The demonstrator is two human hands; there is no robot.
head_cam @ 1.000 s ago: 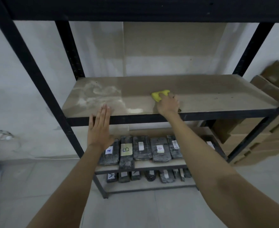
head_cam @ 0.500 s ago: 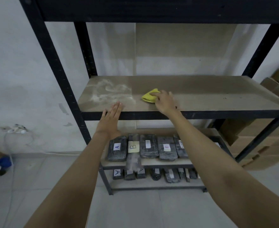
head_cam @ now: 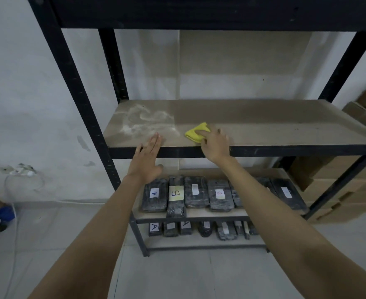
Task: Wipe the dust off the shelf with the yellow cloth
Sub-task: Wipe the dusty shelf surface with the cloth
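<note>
Two bare forearms are reaching up from the near edge of the view toward a black metal rack with flat, matte brown board shelves. On the middle shelf point(head_cam: 264, 126), the right hand point(head_cam: 215, 143) is pressing down on the yellow cloth point(head_cam: 196, 133), a soft, crumpled wad lying near the shelf's front edge, a little left of centre; the fingers are lying fairly straight over the cloth's right part, with its left folds showing beyond the fingertips. Left of the cloth, pale dust point(head_cam: 147, 121) is lying in whitish swirls and streaks across the left part of the board, while the surface to the right is looking smoother and more even. The left hand point(head_cam: 145, 162) is held flat with its fingers straight and pressed together, the fingertips resting at the shelf's front lip just near the dust patch, the thumb angled out below the black front rail. Beneath, on the lower shelf, dark rectangular packages point(head_cam: 196, 194) wrapped in wrinkled, shiny film are lying side by side, each carrying a small paper label, two of them reading A and B; more such packages are sitting on the bottom tier. At the far right, brown cardboard boxes point(head_cam: 350, 186) are standing stacked beside the rack on the pale tiled floor.
</note>
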